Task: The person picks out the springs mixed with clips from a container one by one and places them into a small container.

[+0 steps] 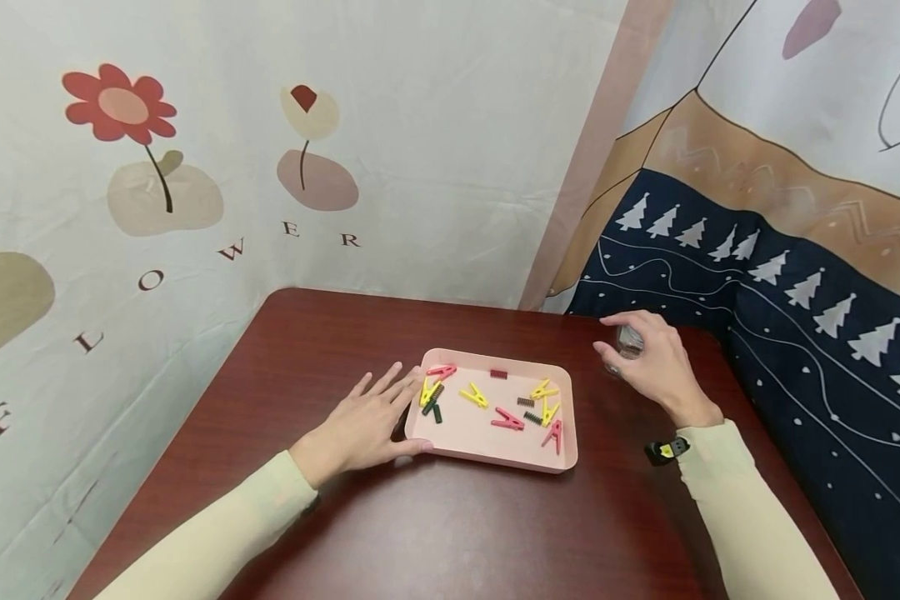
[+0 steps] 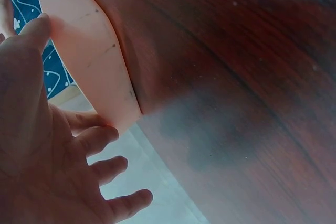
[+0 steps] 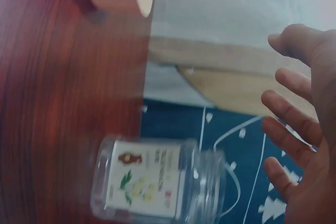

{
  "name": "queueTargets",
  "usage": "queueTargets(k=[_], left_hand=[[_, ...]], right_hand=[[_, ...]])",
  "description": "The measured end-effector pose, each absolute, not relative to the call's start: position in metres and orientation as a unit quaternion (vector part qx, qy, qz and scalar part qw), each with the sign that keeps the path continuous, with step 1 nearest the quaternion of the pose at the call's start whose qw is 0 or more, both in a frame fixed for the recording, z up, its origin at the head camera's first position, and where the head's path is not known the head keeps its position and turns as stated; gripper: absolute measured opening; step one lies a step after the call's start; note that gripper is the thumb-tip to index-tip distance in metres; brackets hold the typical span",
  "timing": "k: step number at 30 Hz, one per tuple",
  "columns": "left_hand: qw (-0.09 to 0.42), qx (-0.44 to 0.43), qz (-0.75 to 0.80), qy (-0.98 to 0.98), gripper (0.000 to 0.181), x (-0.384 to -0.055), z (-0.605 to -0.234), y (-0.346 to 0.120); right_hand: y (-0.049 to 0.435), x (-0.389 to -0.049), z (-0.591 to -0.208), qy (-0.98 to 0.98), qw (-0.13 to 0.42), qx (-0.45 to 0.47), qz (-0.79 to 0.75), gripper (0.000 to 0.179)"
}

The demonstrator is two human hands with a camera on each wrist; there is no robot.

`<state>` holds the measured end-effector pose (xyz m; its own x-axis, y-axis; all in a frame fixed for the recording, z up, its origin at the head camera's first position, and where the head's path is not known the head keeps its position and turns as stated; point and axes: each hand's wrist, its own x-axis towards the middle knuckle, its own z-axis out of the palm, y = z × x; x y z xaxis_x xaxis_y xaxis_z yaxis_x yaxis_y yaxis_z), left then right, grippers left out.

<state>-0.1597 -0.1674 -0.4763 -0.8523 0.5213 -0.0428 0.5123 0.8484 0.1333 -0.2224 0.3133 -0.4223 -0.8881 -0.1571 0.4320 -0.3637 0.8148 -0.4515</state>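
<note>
A shallow pink tray (image 1: pixel 457 437) sits on the table, with yellow clips (image 1: pixel 474 396), pink clips (image 1: pixel 507 419) and small ribbed pieces (image 1: pixel 526 402) in brown, dark red and green scattered inside. My left hand (image 1: pixel 363 425) is at the tray's left end, fingers spread, thumb by the front corner. The left wrist view shows its thumb and index finger against the tray wall (image 2: pixel 89 51). To the right of the tray, my right hand (image 1: pixel 652 362) hovers beside a clear jar (image 3: pixel 152 182) with a printed label. Its fingers are spread and apart from the jar in the right wrist view.
The dark red-brown table (image 1: pixel 330 333) reaches back to a pale curtain (image 1: pixel 435 167) printed with flowers and letters. A navy cloth (image 1: pixel 795 367) with white trees hangs along the right edge. A black and yellow wrist device (image 1: pixel 667 451) is on the right wrist.
</note>
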Motion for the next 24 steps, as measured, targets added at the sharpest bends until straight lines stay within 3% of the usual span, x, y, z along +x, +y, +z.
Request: queueTargets(k=[24], left_hand=[[0.037,0.273,0.053,0.96,0.114,-0.161,-0.477,-0.166]], right_hand=[[0.25,-0.212,-0.414,-0.927,0.141,0.26,0.233,0.052]])
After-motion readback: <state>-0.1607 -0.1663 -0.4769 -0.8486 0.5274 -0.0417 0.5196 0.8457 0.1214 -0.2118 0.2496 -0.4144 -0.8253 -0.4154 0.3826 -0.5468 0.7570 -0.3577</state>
